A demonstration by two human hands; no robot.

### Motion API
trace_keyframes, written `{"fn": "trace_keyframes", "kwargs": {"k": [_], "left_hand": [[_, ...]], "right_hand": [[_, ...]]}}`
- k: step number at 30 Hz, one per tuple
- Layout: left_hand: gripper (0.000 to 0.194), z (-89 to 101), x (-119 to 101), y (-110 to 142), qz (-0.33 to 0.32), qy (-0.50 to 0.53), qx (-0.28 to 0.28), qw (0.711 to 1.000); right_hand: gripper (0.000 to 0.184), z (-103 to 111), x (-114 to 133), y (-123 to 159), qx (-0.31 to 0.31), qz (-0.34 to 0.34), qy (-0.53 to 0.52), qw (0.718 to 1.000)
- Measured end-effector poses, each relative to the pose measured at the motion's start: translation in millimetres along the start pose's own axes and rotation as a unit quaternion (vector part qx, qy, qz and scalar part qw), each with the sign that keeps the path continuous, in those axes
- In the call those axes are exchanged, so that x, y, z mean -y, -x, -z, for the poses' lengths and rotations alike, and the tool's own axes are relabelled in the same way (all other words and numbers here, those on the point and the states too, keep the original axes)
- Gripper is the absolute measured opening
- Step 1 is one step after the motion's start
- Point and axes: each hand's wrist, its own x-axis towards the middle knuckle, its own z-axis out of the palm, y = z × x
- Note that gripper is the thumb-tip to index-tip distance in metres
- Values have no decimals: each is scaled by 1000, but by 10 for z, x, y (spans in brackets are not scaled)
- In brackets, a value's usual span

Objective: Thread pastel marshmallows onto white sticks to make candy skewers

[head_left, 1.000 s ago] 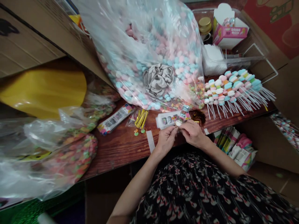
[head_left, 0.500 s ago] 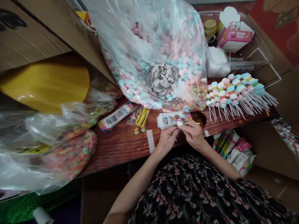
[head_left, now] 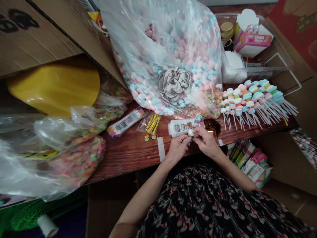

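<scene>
Remotely, I see a dimly lit, reddish-brown wood-grained table (head_left: 133,157); a pale surface (head_left: 239,2) runs behind its far edge.

Your left hand (head_left: 179,145) and right hand (head_left: 205,140) pinch a small wrapped piece (head_left: 198,119), and your fingers hide its lower end; its print is too fine for you to make out. It also covers part of the pale packets (head_left: 178,128) behind. The big clear bag (head_left: 170,49) runs off the top edge, the large carton (head_left: 37,43) off the top and left. Your dark patterned garment (head_left: 198,198) is cut off at the bottom.
</scene>
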Motion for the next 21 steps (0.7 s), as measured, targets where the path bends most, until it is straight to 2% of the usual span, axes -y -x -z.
{"fn": "trace_keyframes", "kwargs": {"k": [4,7,9,12,15,18,21], "left_hand": [[30,-11,7,7,-6,35,-42,998],[31,-6,2,11,-40,37,-54,997],[32,9,-30,15,-81,13,-46,996],[34,39,-130,20,-158,-37,-20,987],[32,56,-252,18,-212,-59,0,975],[31,52,-347,8,-228,-57,8,972],[32,42,-404,1,-188,-28,27,982]], "right_hand": [[2,-66,26,49,-60,-5,14,998],[7,-122,28,97,-93,-53,-42,993],[10,-131,17,109,-80,-98,-134,983],[12,-80,-6,82,-40,-148,-269,951],[16,14,-11,23,-10,-173,-341,924],[18,89,-1,-37,16,-170,-372,913],[26,146,2,-99,56,-169,-377,909]]}}
